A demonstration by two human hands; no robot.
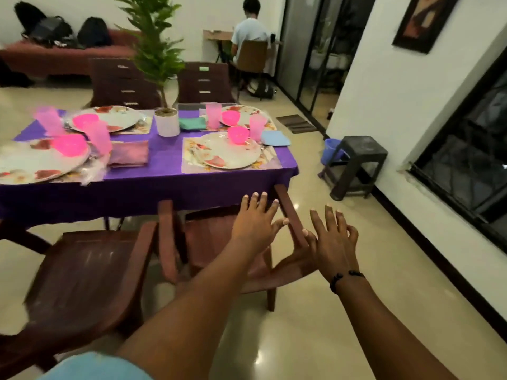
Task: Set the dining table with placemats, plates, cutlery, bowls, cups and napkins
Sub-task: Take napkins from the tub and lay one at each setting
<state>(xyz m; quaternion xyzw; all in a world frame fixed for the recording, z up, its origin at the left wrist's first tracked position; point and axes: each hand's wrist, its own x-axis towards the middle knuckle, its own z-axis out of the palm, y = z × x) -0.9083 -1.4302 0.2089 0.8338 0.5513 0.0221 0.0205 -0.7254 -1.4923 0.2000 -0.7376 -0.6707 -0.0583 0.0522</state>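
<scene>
Setting: purple-clothed bench (164, 176) looked almost fully laid.
Places: four floral plates on placemats, each with a pink bowl and cup.
Napkins: three seen; cutlery blurred.
Chair: brown plastic armchair (219, 242) awaited tucking.
Hands: left (253, 224) and right (333, 242) spread, empty.

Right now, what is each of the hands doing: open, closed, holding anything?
Left hand: open, fingers spread above the chair, holding nothing.
Right hand: open, fingers spread by the chair's armrest, holding nothing; contact cannot be told.

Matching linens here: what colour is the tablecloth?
Purple; the tablecloth shows best in the head view.
</scene>
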